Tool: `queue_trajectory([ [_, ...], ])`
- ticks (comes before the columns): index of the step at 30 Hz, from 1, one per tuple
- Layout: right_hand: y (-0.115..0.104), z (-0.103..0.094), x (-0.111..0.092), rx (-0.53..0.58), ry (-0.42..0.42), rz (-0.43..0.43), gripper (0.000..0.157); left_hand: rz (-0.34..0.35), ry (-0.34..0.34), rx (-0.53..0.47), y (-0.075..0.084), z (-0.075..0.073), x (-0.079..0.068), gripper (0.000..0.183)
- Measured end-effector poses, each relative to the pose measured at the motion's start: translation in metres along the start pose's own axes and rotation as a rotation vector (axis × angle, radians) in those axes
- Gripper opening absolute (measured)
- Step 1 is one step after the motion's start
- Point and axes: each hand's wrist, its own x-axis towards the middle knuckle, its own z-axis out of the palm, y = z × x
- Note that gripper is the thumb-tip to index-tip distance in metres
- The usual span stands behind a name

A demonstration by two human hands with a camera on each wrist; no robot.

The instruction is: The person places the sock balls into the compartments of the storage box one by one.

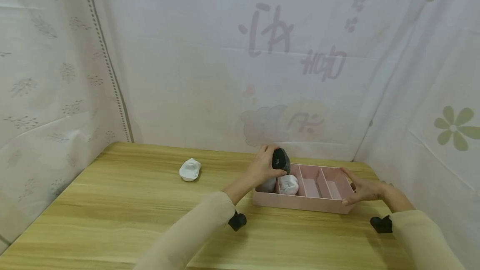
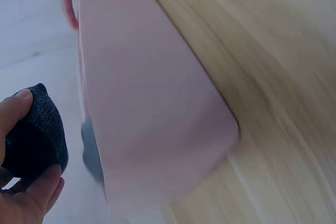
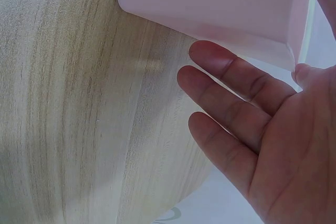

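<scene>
My left hand (image 1: 262, 165) pinches a dark, ribbed, rolled-up sock (image 1: 281, 160) between thumb and fingers, above the left part of a pink divided box (image 1: 300, 203). The left wrist view shows the same sock (image 2: 44, 135) beside the box wall. In the box's leftmost compartment lies a grey bundle (image 1: 267, 186); a white balled-up sock (image 1: 289, 185) fills the one beside it. The two right compartments look bare. At the box's right end, my right hand (image 1: 365, 188) spans it with thumb and forefinger on the rim, its other fingers (image 3: 226, 103) stretched below the wall.
Another white crumpled bundle (image 1: 190, 170) lies on the wooden table (image 1: 123, 203), left of the box. Printed white cloth (image 1: 187, 61) hangs behind the table and along both sides. Black camera mounts (image 1: 237, 221) sit at both wrists.
</scene>
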Motion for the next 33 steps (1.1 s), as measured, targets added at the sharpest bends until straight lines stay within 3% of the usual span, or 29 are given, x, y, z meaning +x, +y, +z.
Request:
queue_trajectory([
  [14, 0.0, 0.0, -0.001, -0.008, 0.013, 0.013, 0.12, 0.082, -0.063, 0.076, 0.036, 0.052, 0.011, 0.071],
  [20, 0.0, 0.0, -0.001, 0.002, 0.009, 0.023, 0.12, 0.102, -0.091, 0.122, 0.04, 0.063, 0.012, 0.072],
  [33, -0.001, 0.0, 0.001, 0.037, 0.01, 0.015, 0.121, 0.254, -0.106, 0.302, 0.046, 0.081, 0.014, 0.072],
])
